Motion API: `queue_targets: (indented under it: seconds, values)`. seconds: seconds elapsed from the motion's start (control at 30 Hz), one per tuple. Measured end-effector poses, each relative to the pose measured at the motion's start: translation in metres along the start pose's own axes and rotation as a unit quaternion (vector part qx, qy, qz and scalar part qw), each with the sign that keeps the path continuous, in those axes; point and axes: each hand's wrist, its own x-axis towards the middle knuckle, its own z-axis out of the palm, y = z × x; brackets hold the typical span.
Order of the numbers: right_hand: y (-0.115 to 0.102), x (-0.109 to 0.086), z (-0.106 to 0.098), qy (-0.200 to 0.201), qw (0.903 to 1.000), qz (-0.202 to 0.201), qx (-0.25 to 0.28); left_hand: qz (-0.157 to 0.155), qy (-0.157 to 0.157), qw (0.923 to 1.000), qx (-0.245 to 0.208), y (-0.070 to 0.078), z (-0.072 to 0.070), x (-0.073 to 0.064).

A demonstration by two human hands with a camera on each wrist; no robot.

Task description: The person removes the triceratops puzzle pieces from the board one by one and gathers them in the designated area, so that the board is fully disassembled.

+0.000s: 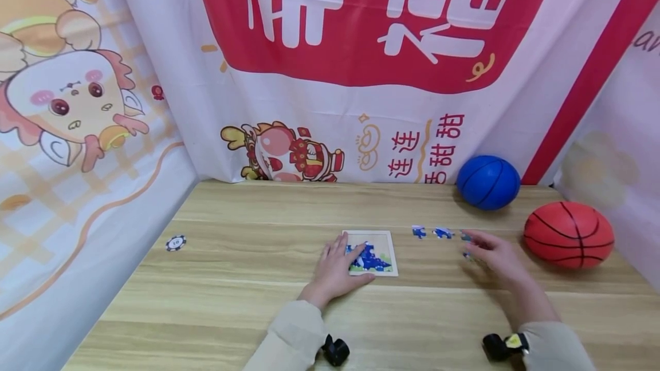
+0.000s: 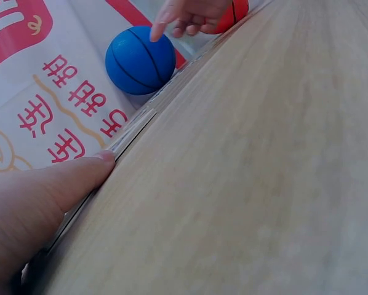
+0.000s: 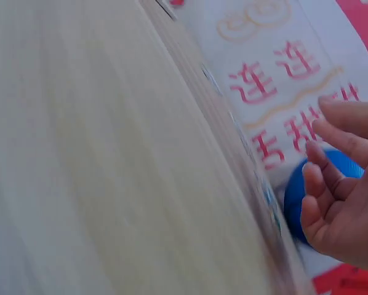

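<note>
My left hand (image 1: 336,268) rests on a square puzzle tray (image 1: 394,257) with a pale rim, its fingers over the left side and thumb at the lower edge. Joined blue and green jigsaw pieces (image 1: 375,261) fill the tray's lower part; the hand hides some of them. In the left wrist view the thumb (image 2: 55,190) lies along the tray's edge. To the right, my right hand (image 1: 496,255) hovers over loose jigsaw pieces (image 1: 442,233). Its fingers are loosely bent, with thumb and fingertips apart and nothing between them in the right wrist view.
A blue ball (image 1: 488,182) sits at the back right of the wooden table (image 1: 232,302), against the printed cloth. Nearer, a red ball (image 1: 569,235) lies to the right of my right hand. A round black-and-white chip (image 1: 176,243) lies far left.
</note>
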Motion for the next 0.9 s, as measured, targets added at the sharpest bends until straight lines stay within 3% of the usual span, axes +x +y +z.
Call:
queue_targets:
  seconds: [0.27,0.6,0.9]
  values:
    - [-0.028,0.018,0.050,-0.033,0.9966,-0.065,0.037,-0.022,0.024,0.9992,-0.023,-0.006,-0.001,0.002]
    - [-0.059,0.029,0.114,-0.064,0.9937,-0.090,0.019,-0.012,0.024,0.9996,-0.007,-0.018,-0.004,0.001]
    - [-0.067,0.025,0.146,-0.051,0.9921,-0.114,0.001,-0.008,0.018,0.9998,0.004,-0.017,-0.005,0.003]
